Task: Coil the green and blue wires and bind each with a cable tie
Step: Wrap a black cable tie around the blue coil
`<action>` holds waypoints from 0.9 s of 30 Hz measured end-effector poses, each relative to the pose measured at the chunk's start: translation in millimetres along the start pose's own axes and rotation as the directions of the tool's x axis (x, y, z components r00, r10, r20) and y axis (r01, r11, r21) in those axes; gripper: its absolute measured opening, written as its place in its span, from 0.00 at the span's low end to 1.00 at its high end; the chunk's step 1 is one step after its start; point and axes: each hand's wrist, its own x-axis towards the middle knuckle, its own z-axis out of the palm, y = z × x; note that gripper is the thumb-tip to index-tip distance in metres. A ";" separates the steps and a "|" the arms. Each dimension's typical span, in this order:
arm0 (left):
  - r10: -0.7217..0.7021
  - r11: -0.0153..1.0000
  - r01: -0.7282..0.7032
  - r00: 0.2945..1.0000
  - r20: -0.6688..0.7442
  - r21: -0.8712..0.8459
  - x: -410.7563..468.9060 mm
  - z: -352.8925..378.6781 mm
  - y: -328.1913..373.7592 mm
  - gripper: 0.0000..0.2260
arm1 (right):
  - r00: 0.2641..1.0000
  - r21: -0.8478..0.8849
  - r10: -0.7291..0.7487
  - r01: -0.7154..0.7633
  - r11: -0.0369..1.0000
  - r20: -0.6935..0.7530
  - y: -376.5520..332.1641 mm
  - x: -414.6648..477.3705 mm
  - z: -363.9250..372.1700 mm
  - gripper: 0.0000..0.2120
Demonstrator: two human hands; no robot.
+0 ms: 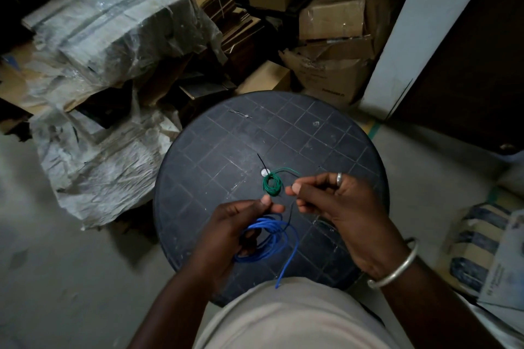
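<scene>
A green wire coil (272,184) lies on the round black table (215,156), with a black cable tie tail (261,161) sticking out from it toward the upper left. My left hand (235,224) grips the blue wire coil (266,238) above the table's near part; one loose blue end hangs down toward my lap. My right hand (331,201) pinches a thin black cable tie (291,212) between thumb and finger, just right of the green coil. The black tie runs down toward the blue coil.
Another thin dark strip (240,114) lies at the table's far edge. Cardboard boxes (331,20) and plastic-wrapped bundles (113,28) are piled behind and to the left. A white wall panel (419,37) stands at right, and bags (479,249) sit on the floor at right.
</scene>
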 end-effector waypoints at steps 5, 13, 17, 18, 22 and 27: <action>0.002 1.000 -0.002 1.000 0.025 -0.003 -1.5 3.6 0.4 0.14 | 0.999 0.014 -0.047 0.047 0.999 -0.018 4.2 -0.2 3.2 0.05; 0.022 0.999 -0.023 0.999 0.024 0.046 -2.4 1.4 -0.9 0.16 | 0.991 -0.194 -0.134 0.132 0.972 0.003 8.3 -0.9 0.9 0.06; 0.010 0.998 -0.012 0.999 0.035 0.062 -4.9 4.2 -0.6 0.15 | 0.990 -0.175 -0.143 0.138 0.975 -0.016 10.0 -2.1 2.8 0.06; 0.010 0.998 -0.012 0.999 0.035 0.060 -5.5 4.9 -0.5 0.15 | 0.988 -0.154 -0.155 0.151 0.976 -0.017 10.5 -3.2 4.2 0.07; 0.020 0.997 -0.023 0.999 0.036 0.074 -6.1 5.5 -1.4 0.15 | 0.983 -0.062 -0.172 0.169 0.984 -0.056 12.2 -5.0 6.6 0.08; 0.002 1.000 -0.003 0.999 0.036 0.016 -7.4 8.1 0.3 0.14 | 0.984 -0.021 -0.162 0.161 0.987 -0.075 13.3 -4.0 6.2 0.08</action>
